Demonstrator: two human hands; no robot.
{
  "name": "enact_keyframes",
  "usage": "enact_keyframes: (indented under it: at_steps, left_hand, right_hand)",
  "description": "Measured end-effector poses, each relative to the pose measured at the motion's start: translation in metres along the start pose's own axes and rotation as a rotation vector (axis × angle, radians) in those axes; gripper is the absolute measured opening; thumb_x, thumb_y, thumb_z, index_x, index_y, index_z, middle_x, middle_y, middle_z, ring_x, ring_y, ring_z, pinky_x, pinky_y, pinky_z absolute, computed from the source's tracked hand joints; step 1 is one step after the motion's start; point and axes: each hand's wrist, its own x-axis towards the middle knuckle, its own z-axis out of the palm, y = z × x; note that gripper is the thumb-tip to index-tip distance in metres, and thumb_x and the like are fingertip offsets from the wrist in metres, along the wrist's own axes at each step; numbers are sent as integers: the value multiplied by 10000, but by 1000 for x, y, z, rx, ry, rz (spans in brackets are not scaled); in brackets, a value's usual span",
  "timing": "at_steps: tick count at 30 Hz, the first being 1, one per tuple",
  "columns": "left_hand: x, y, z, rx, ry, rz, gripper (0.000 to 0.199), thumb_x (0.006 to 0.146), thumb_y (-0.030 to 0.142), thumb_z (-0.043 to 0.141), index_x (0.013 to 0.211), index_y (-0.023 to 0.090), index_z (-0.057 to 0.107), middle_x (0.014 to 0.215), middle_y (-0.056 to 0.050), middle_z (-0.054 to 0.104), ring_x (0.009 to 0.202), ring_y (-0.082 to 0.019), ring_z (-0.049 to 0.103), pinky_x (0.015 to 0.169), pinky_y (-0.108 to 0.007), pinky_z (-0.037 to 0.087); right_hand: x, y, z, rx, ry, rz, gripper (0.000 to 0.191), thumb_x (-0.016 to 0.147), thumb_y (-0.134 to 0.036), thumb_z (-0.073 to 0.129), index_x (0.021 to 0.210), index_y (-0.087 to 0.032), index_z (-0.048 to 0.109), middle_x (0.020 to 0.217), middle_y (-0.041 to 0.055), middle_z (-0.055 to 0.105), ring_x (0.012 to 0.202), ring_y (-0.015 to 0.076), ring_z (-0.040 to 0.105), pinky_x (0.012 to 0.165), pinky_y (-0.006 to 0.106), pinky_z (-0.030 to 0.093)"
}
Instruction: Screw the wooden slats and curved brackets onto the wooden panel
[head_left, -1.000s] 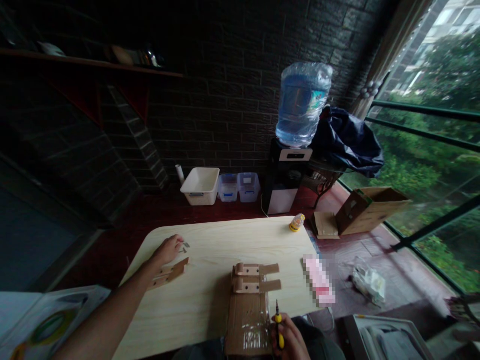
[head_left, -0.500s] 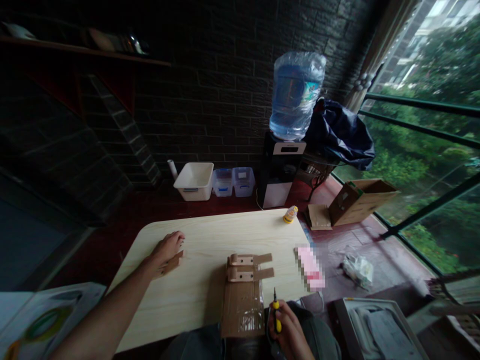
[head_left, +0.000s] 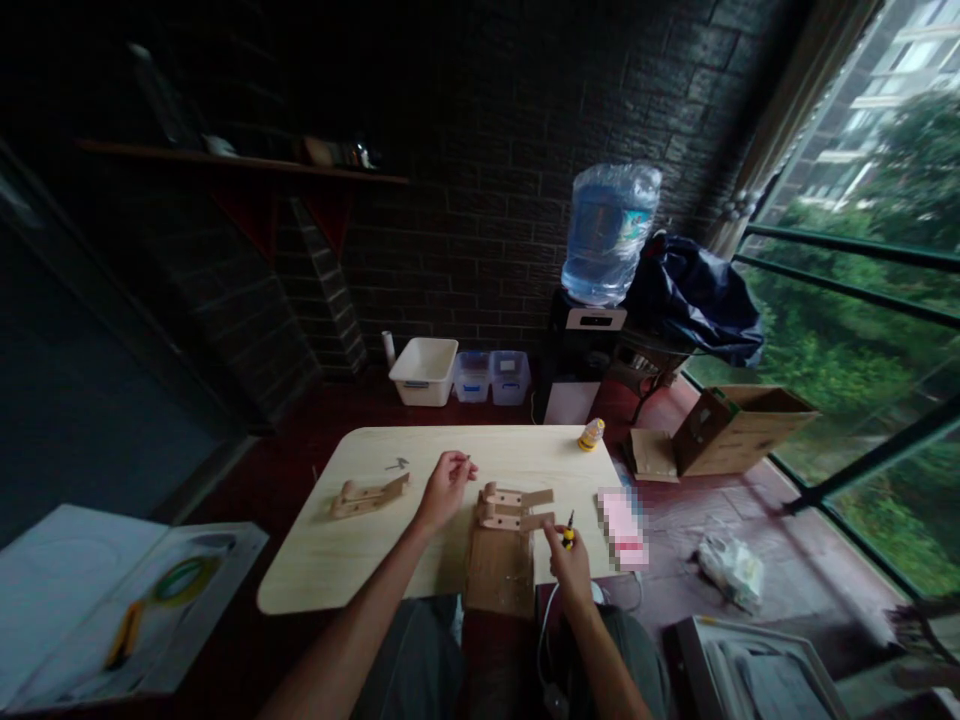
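Observation:
My left hand (head_left: 447,487) hovers over the middle of the table, its thumb and fingertips pinched on a tiny dark piece that looks like a screw (head_left: 469,458). A small screwdriver (head_left: 568,540) with a yellow and black handle sits in my right hand (head_left: 571,572), its tip pointing up. Just left of that hand, a wooden assembly (head_left: 504,510) of two slotted strips with dark holes lies on a cardboard box (head_left: 501,570). A similar wooden assembly (head_left: 369,496) rests on the left of the table, near a little pile of dark metal pieces (head_left: 397,464).
A yellow-capped bottle (head_left: 591,435) stands at the back right corner of the table (head_left: 315,560). Past the right edge is a pink item (head_left: 624,530), blurred out. Plastic bins (head_left: 424,385) and a water dispenser (head_left: 585,350) line the wall. An open case (head_left: 172,600) lies at lower left.
My left hand has moved right from the pile toward the box, now pinching the tiny piece. My right hand has risen with the screwdriver toward the wooden assembly. The view has shifted.

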Motion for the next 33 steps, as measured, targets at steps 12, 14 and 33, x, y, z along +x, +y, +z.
enact_keyframes:
  at_steps: [12, 14, 33]
  left_hand:
    - [-123, 12, 43, -113, -5, -41, 456, 882, 561, 613, 1127, 176, 613, 1078, -125, 755, 980, -243, 743, 911, -406, 588]
    - [-126, 9, 47, -104, 4, -45, 442, 880, 567, 609, 1080, 173, 627, 1057, -126, 761, 951, -245, 749, 902, -412, 594]
    - [-141, -42, 70, 200, -78, 20, 271, 967, 485, 479, 1037, 253, 600, 1068, -61, 743, 1034, -209, 719, 954, -363, 558]
  right_hand:
    - [-3, -8, -5, -664, -12, -171, 476, 853, -587, 541, 850, -165, 763, 823, 138, 778, 798, 286, 715, 678, 312, 469]
    - [-17, -2, -12, -665, -27, -146, 473, 853, -577, 545, 855, -157, 764, 821, 140, 778, 795, 288, 717, 682, 315, 470]
    - [-126, 18, -24, -412, -297, -16, 632, 845, -756, 528, 832, -151, 709, 637, 38, 639, 592, 180, 571, 546, 267, 418]
